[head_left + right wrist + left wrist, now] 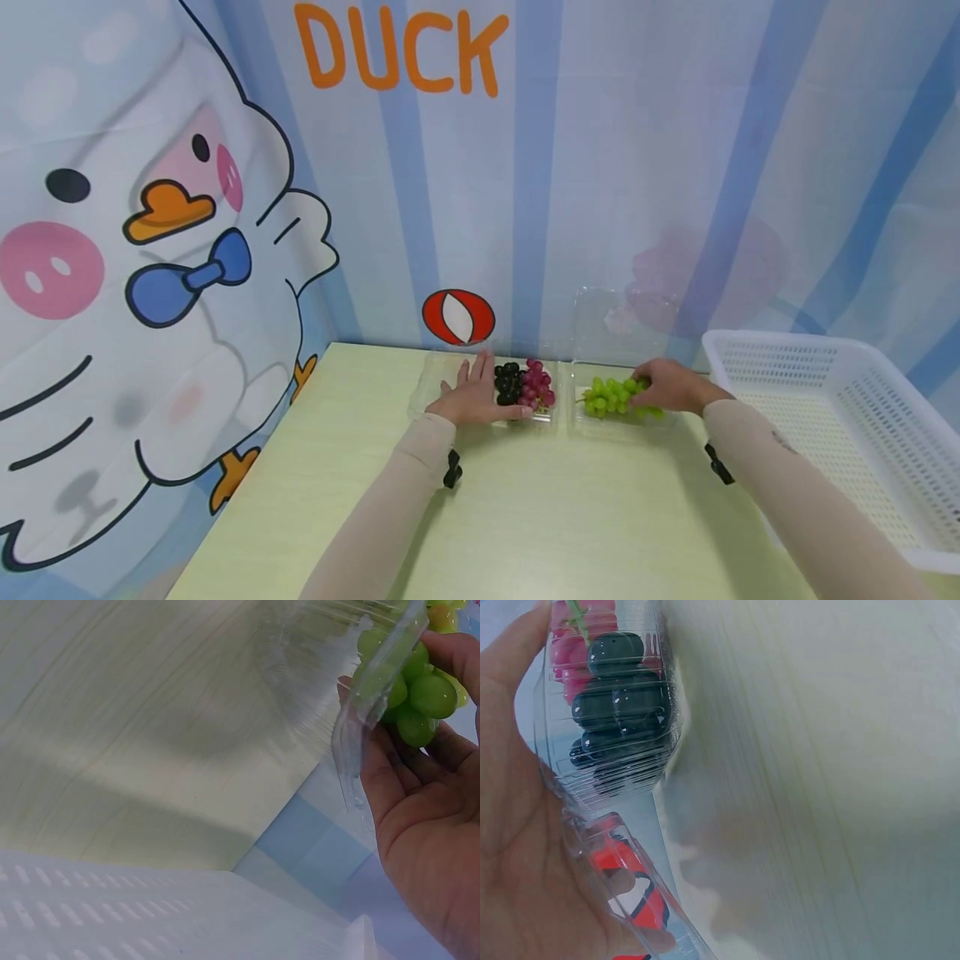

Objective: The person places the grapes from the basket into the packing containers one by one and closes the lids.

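Observation:
A clear plastic box [607, 787] holds a bunch of black grapes [509, 386] and a bunch of red grapes [536, 385]. My left hand [467, 400] rests on this box's left part, fingers spread, thumb along the near side. Through the clear lid [641, 889], fingertips show in the left wrist view. To the right, a second clear box [592, 427] has its lid [626, 312] standing up. Green grapes [611, 395] lie in it, and my right hand [670, 386] grips their right end, fingers curled around them in the right wrist view.
A white plastic basket [780, 342] with slotted walls stands at the table's right side. Behind the pale wooden table [540, 517] hangs a striped cloth [600, 167] with a printed duck.

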`<state>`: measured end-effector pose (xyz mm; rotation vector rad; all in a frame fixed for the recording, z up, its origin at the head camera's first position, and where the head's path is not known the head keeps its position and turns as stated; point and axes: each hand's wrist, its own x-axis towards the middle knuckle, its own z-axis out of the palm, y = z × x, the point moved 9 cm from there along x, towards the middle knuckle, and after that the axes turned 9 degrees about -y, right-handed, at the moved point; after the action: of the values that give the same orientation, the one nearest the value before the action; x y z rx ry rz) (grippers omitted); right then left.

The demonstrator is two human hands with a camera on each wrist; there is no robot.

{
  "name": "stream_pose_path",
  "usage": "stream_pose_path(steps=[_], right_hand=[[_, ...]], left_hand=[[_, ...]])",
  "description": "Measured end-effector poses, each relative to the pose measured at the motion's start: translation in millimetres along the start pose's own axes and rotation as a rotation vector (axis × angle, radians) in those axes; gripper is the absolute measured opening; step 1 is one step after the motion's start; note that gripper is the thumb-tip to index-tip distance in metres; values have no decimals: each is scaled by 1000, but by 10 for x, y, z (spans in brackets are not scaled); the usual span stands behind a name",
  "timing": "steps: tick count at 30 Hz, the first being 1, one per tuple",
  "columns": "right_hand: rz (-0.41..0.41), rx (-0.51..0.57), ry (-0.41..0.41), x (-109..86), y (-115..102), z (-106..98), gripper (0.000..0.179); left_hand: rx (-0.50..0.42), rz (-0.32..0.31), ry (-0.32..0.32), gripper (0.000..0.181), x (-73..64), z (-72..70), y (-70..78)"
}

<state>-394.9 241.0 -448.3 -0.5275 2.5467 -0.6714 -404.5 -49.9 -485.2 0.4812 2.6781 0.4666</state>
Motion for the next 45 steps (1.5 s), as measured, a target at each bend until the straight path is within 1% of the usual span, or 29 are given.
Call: stream_pose_path(steps=[7, 10, 16, 20, 23, 28, 34, 41, 43, 45], right_hand=[[-13, -37, -8, -32, -45, 37, 42], [-15, -65, -11, -22, -42, 48, 40], [12, -104, -24, 23, -5, 81, 35], [-4, -161, -14, 38, -17, 109, 31], [-13, -215, -4, 39, -36, 122, 31], [15, -269, 1, 44, -56, 143, 33], [21, -325, -25, 48, -121, 183, 34], [40, -350, -68, 54, -149, 218, 25], [46, -384, -67, 47, -154, 216, 27], [56, -415, -55, 40, -158, 209, 33]], left_hand=[[-5, -6, -3, 129, -25, 6, 12], [-8, -8, -4, 129, -36, 0, 18], [3, -11, -1, 129, -36, -11, 28], [-1, -11, -2, 130, -30, -9, 26], [-8, -9, -3, 130, -39, -9, 28], [-9, -6, 0, 130, -46, -12, 25], [-10, -7, 1, 130, -34, -13, 17], [0, -4, 0, 130, -25, -13, 16], [0, -3, 3, 130, -26, -12, 17], [1, -2, 3, 130, -29, -10, 19]])
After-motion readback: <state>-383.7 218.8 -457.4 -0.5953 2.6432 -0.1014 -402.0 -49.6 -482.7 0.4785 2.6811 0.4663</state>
